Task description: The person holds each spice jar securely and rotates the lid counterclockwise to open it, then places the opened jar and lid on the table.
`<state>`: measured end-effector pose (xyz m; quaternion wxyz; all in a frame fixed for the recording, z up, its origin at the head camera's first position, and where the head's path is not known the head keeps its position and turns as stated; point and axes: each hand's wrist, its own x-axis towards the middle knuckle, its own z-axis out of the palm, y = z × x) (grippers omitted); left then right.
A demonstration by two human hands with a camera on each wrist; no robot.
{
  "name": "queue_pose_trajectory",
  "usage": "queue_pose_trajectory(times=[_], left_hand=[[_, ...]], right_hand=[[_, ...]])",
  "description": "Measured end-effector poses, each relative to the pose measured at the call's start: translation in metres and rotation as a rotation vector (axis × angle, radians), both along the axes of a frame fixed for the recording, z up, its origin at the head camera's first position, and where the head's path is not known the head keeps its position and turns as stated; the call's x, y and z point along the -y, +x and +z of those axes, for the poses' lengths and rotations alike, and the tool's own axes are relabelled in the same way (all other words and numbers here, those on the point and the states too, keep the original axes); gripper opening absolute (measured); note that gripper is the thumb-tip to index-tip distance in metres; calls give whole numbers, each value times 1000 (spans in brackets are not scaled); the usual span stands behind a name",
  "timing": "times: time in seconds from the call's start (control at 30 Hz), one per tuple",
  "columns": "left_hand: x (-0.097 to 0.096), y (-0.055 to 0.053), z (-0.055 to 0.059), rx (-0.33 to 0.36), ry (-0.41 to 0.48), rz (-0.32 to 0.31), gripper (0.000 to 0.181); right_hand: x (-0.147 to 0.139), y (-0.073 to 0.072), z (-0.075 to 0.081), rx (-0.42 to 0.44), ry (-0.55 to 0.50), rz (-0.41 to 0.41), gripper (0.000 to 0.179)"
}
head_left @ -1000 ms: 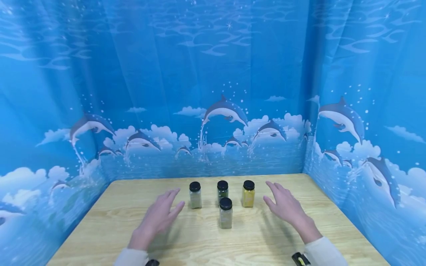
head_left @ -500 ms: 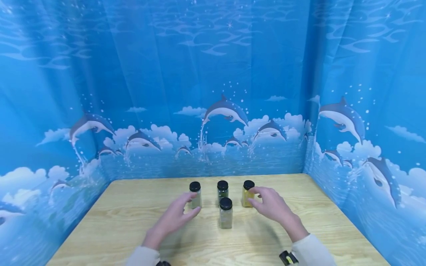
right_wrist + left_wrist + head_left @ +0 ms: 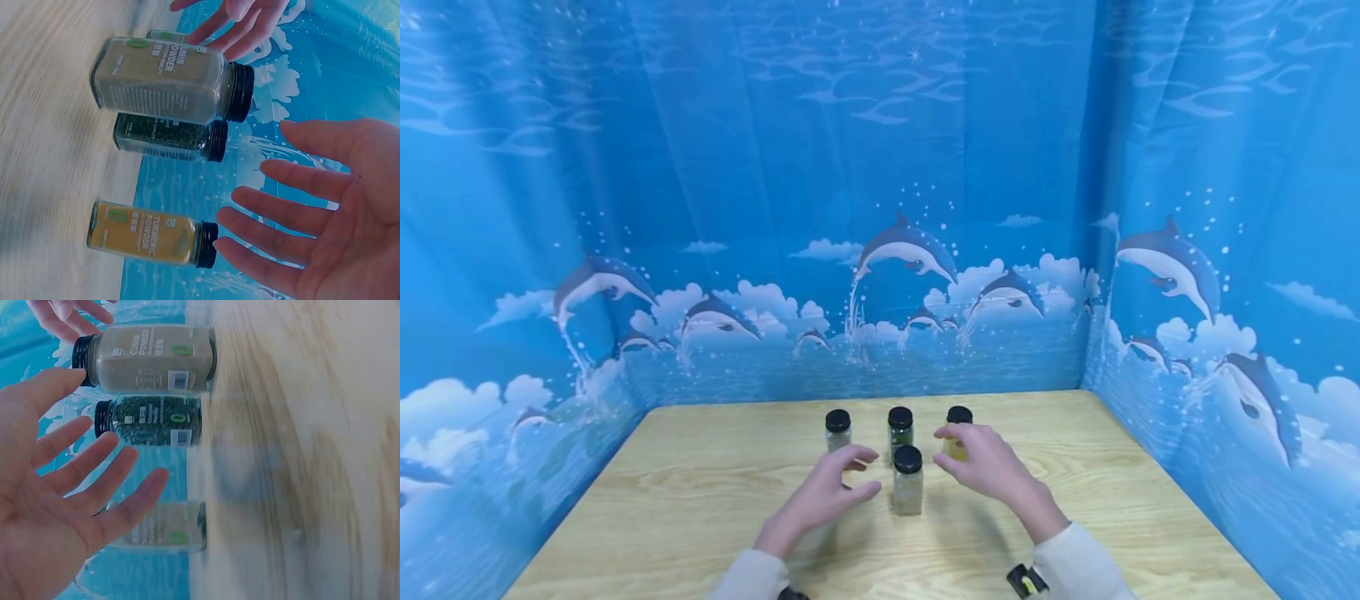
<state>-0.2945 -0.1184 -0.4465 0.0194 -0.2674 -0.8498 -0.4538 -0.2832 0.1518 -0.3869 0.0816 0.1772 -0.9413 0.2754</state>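
Nearest the person stands a cumin powder jar (image 3: pixel 908 490) with a black lid, upright between both hands. My left hand (image 3: pixel 824 497) hovers at its left, fingers loosely bent and apart from it. At its right my right hand (image 3: pixel 994 468) is held with spread, relaxed fingers, partly covering the turmeric powder jar (image 3: pixel 147 232). Behind the cumin stands a jar of dark green herbs (image 3: pixel 156 420). Farther left, a greyish-beige spice jar (image 3: pixel 838 429) is partly hidden by my left hand. Neither hand holds anything in the wrist views.
The jars stand on a light wood-grain table (image 3: pixel 700 475). A blue curtain (image 3: pixel 775 208) printed with dolphins and clouds hangs behind the table and on both sides.
Both hands have come inward from the outer sides toward the cumin powder jar. The right now passes before the turmeric jar, the left before the beige one. The jars have not moved.
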Motion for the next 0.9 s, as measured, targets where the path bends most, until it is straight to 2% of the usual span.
queue_pose_trajectory(times=[0.33, 0.67, 0.9], left_hand=[[-13, -9, -7, 55, 11, -37, 52], [-23, -12, -12, 150, 19, -12, 52], [-27, -16, -18, 168, 39, -1, 60]], right_hand=[[7, -2, 0, 2, 6, 35, 35], [13, -6, -1, -11, 8, 85, 35], [15, -9, -2, -17, 10, 103, 36]])
